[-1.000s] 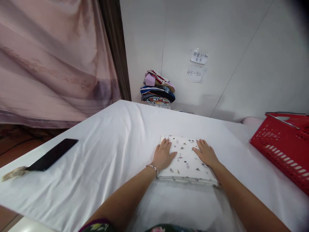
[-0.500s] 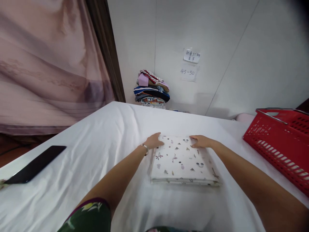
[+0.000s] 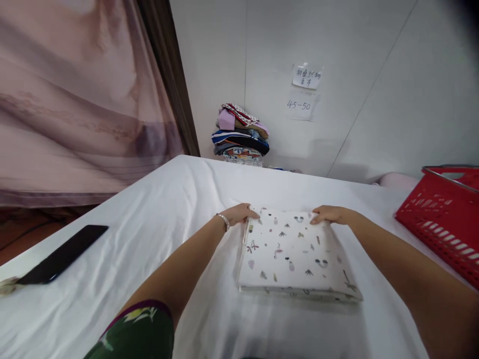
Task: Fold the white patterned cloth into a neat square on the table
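Observation:
A folded white cloth point(image 3: 295, 254) printed with small plants and figures lies in several layers on the white-covered table. At its far left corner, my left hand point(image 3: 241, 214) is closed, thumb on top and fingers under the edge. My right hand point(image 3: 331, 214) pinches the far right corner in the same way, its lower fingers hidden beneath the cloth. The cloth's near edge shows the stacked layers. A silver bracelet point(image 3: 224, 222) is on my left wrist.
A red plastic basket point(image 3: 445, 214) with a metal handle stands at the right. A dark flat object point(image 3: 63, 254) lies at the left edge. Behind the table rises a stack of folded fabrics point(image 3: 241, 139); a pink curtain point(image 3: 75, 99) hangs at the left.
Both hands have tightened on the far corners, and the right has moved outward. The folded cloth appears larger and nearer, with its far edge slightly raised. The view has shifted left.

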Tool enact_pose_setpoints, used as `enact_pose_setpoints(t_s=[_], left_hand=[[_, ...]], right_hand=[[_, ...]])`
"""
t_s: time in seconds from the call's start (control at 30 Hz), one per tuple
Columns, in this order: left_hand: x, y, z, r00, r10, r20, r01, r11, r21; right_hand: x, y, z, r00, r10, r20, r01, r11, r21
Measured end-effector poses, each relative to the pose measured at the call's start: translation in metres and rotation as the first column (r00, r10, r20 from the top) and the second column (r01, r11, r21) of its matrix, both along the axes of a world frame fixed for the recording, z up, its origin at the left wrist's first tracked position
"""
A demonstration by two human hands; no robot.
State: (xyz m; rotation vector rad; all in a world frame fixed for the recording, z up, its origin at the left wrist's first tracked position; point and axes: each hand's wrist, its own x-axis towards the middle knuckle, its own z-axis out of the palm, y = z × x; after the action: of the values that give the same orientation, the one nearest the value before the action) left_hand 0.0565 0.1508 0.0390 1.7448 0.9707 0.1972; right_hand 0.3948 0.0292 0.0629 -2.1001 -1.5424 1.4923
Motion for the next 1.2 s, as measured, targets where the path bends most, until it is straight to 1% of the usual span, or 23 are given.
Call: enact_pose_setpoints(t_s=[0.1, 0.13, 0.2, 0.33, 0.43, 0.53, 0.6, 0.67, 0.7, 0.73, 0.77, 0.8, 0.83, 0.87, 0.9, 0.93, 0.97, 1.0, 1.03, 1.07, 1.13, 1.17, 1.2], left_hand=[[-0.004, -0.013, 0.004, 0.993, 0.023, 0.113, 0.006, 0.970, -0.243], [-0.005, -0.017, 0.005, 0.990, 0.038, 0.133, 0.001, 0.959, -0.282], [-0.008, -0.022, 0.007, 0.990, 0.049, 0.136, -0.006, 0.954, -0.300], [-0.012, -0.031, 0.011, 0.996, 0.042, 0.078, -0.024, 0.974, -0.224], [-0.012, -0.038, 0.016, 0.997, 0.082, 0.011, -0.079, 0.984, -0.157], [-0.010, -0.038, 0.032, 0.992, 0.118, 0.044, -0.115, 0.992, -0.057], [-0.009, -0.031, 0.055, 0.984, 0.124, 0.128, -0.131, 0.990, 0.054], [-0.008, -0.021, 0.086, 0.957, 0.109, 0.267, -0.161, 0.970, 0.180], [-0.008, -0.016, 0.104, 0.929, 0.082, 0.361, -0.177, 0.955, 0.240], [-0.008, -0.013, 0.121, 0.892, 0.036, 0.450, -0.195, 0.930, 0.312], [-0.010, -0.011, 0.137, 0.858, -0.012, 0.514, -0.228, 0.887, 0.402], [-0.013, -0.011, 0.149, 0.837, -0.058, 0.543, -0.266, 0.825, 0.499], [-0.017, -0.013, 0.156, 0.829, -0.094, 0.551, -0.307, 0.747, 0.589], [-0.022, -0.018, 0.157, 0.833, -0.115, 0.541, -0.340, 0.664, 0.666], [-0.028, -0.024, 0.151, 0.847, -0.131, 0.515, -0.353, 0.585, 0.730], [-0.035, -0.032, 0.139, 0.867, -0.140, 0.478, -0.345, 0.522, 0.780], [-0.043, -0.041, 0.122, 0.890, -0.145, 0.433, -0.324, 0.467, 0.823], [-0.051, -0.051, 0.100, 0.913, -0.159, 0.375, -0.280, 0.423, 0.862], [-0.059, -0.061, 0.076, 0.932, -0.191, 0.308, -0.213, 0.398, 0.892], [-0.066, -0.072, 0.051, 0.942, -0.223, 0.253, -0.154, 0.384, 0.910], [-0.077, -0.091, 0.008, 0.941, -0.318, 0.114, 0.022, 0.395, 0.918], [-0.082, -0.099, -0.008, 0.938, -0.342, 0.064, 0.087, 0.410, 0.908], [-0.085, -0.105, -0.019, 0.940, -0.336, 0.060, 0.092, 0.417, 0.904]], right_hand=[[0.009, -0.022, -0.006, 0.969, -0.122, -0.216, 0.137, 0.989, 0.053], [0.011, -0.029, -0.008, 0.952, -0.153, -0.265, 0.177, 0.982, 0.071], [0.011, -0.041, -0.013, 0.922, -0.207, -0.328, 0.247, 0.965, 0.085], [-0.001, -0.057, -0.020, 0.878, -0.296, -0.375, 0.345, 0.936, 0.068], [-0.012, -0.063, -0.018, 0.861, -0.358, -0.360, 0.423, 0.898, 0.120], [-0.016, -0.061, 0.002, 0.859, -0.390, -0.331, 0.475, 0.849, 0.234], [-0.015, -0.055, 0.028, 0.855, -0.387, -0.344, 0.498, 0.799, 0.338], [-0.012, -0.046, 0.062, 0.853, -0.347, -0.391, 0.512, 0.706, 0.490], [-0.011, -0.042, 0.080, 0.855, -0.322, -0.407, 0.515, 0.628, 0.584], [-0.011, -0.039, 0.096, 0.859, -0.307, -0.410, 0.512, 0.532, 0.675], [-0.011, -0.037, 0.109, 0.869, -0.295, -0.397, 0.492, 0.431, 0.757], [-0.013, -0.037, 0.118, 0.881, -0.300, -0.367, 0.456, 0.331, 0.826], [-0.016, -0.039, 0.122, 0.890, -0.324, -0.321, 0.405, 0.236, 0.883], [-0.019, -0.044, 0.120, 0.895, -0.361, -0.262, 0.336, 0.158, 0.928], [-0.024, -0.051, 0.112, 0.895, -0.402, -0.193, 0.255, 0.107, 0.961], [-0.029, -0.059, 0.098, 0.889, -0.441, -0.118, 0.167, 0.073, 0.983], [-0.034, -0.069, 0.079, 0.892, -0.450, -0.035, 0.080, 0.080, 0.994], [-0.039, -0.080, 0.056, 0.911, -0.410, 0.048, -0.002, 0.112, 0.994], [-0.043, -0.091, 0.031, 0.929, -0.353, 0.111, -0.069, 0.129, 0.989], [-0.047, -0.102, 0.006, 0.937, -0.306, 0.169, -0.124, 0.161, 0.979], [-0.053, -0.121, -0.038, 0.939, -0.197, 0.282, -0.232, 0.243, 0.942], [-0.056, -0.129, -0.053, 0.941, -0.140, 0.307, -0.260, 0.282, 0.924], [-0.057, -0.136, -0.064, 0.945, -0.123, 0.304, -0.257, 0.297, 0.920]])
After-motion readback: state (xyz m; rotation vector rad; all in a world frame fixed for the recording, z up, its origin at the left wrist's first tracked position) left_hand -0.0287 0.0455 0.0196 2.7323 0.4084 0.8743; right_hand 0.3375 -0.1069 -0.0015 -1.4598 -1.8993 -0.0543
